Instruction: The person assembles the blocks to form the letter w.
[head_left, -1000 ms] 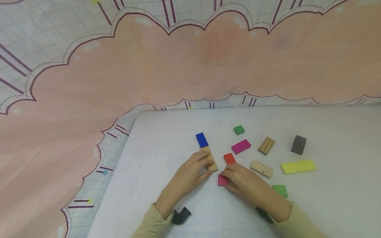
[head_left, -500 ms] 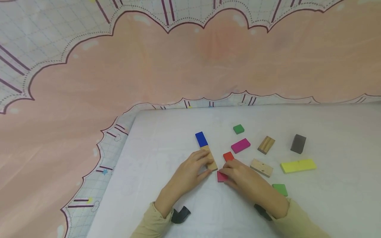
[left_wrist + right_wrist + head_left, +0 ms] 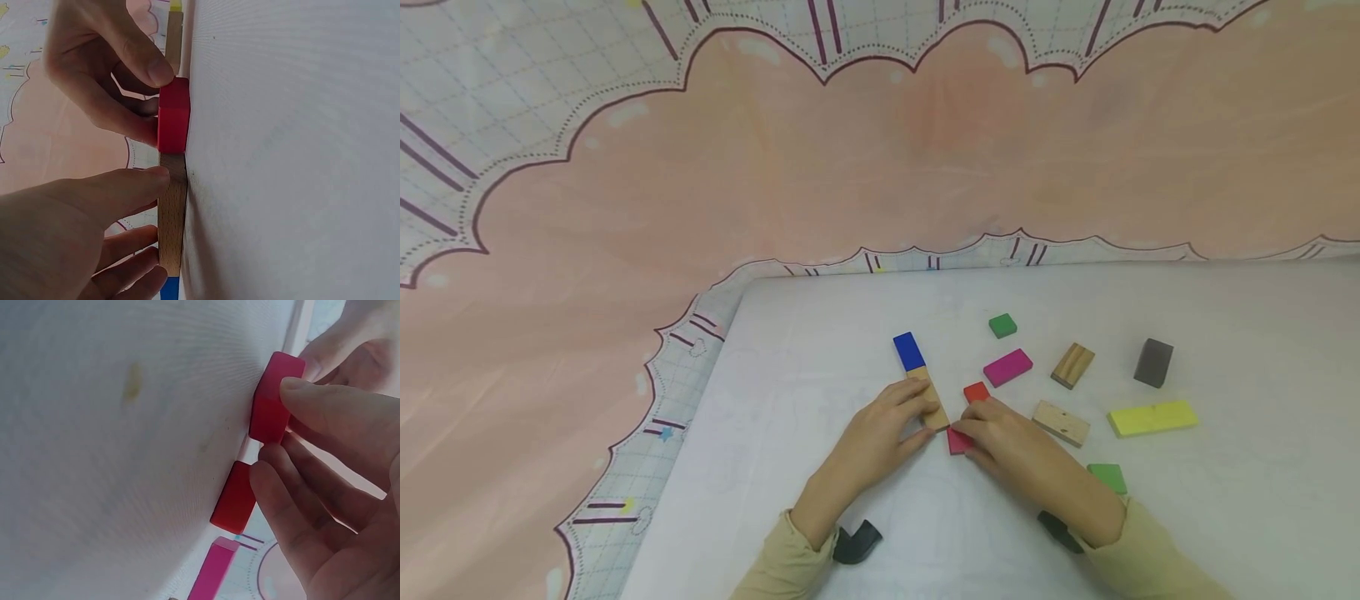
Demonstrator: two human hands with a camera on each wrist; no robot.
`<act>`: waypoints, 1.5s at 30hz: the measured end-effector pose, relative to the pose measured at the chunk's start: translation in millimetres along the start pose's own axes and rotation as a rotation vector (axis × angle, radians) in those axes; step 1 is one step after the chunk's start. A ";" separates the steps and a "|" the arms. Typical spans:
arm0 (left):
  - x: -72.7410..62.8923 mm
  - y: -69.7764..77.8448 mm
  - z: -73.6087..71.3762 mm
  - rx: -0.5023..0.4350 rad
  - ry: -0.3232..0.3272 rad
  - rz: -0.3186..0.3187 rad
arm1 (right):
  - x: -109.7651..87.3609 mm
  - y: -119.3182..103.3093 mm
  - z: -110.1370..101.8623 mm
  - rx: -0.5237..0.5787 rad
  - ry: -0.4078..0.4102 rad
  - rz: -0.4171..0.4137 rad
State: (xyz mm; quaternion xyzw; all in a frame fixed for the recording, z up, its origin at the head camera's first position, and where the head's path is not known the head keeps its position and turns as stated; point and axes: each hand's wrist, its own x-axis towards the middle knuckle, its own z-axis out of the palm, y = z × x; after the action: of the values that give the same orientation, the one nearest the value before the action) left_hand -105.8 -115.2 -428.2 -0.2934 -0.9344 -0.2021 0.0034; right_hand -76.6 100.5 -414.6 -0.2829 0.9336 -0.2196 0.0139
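Note:
My left hand (image 3: 883, 433) holds a plain wooden block (image 3: 172, 219) between thumb and fingertips. A blue block (image 3: 909, 352) lies in line at the wooden block's far end. My right hand (image 3: 1018, 450) pinches a pinkish-red block (image 3: 957, 442) with thumb and finger, at the wooden block's near end. In the left wrist view these two blocks meet end to end. An orange-red block (image 3: 236, 497) lies by my right hand's other fingertips, partly covered by that hand in the head view.
On the white tabletop (image 3: 760, 400), to the right, lie a magenta block (image 3: 1008, 367), a dark green block (image 3: 1002, 325), a striped wooden block (image 3: 1072, 365), a pale wooden block (image 3: 1060, 423), a yellow block (image 3: 1152, 418), a dark grey block (image 3: 1153, 362) and a light green block (image 3: 1107, 477).
My right hand has slid the pinkish-red block slightly away from me, up to the wooden block's near end. My left hand has stayed on the wooden block.

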 end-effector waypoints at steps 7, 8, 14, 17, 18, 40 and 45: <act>-0.5 0.4 -0.3 0.008 -0.006 -0.001 | 0.6 1.3 2.2 -0.003 0.025 -0.011; -0.5 0.2 -0.2 0.008 -0.008 -0.001 | 0.7 1.5 2.4 -0.007 0.027 -0.013; 0.1 -0.9 0.2 0.014 -0.011 0.000 | 0.8 0.8 2.3 -0.015 0.021 -0.006; 0.1 -0.7 0.2 0.017 -0.012 0.000 | 0.6 0.8 2.5 -0.020 0.026 -0.009; 0.2 -0.6 0.1 0.018 -0.012 0.000 | 0.6 0.8 2.6 -0.021 0.028 -0.010; -0.5 -0.5 0.8 0.025 0.002 0.003 | 0.2 4.0 -0.9 -0.046 0.089 -0.053; -0.4 -0.7 1.3 0.025 0.004 0.004 | 1.9 7.6 -4.0 -0.073 0.115 -0.065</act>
State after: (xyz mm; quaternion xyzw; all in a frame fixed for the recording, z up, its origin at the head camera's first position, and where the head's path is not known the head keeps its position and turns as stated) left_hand -105.6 -115.5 -429.7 -0.2948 -0.9363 -0.1907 0.0094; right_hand -82.8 106.7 -414.1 -0.3002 0.9306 -0.2015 -0.0572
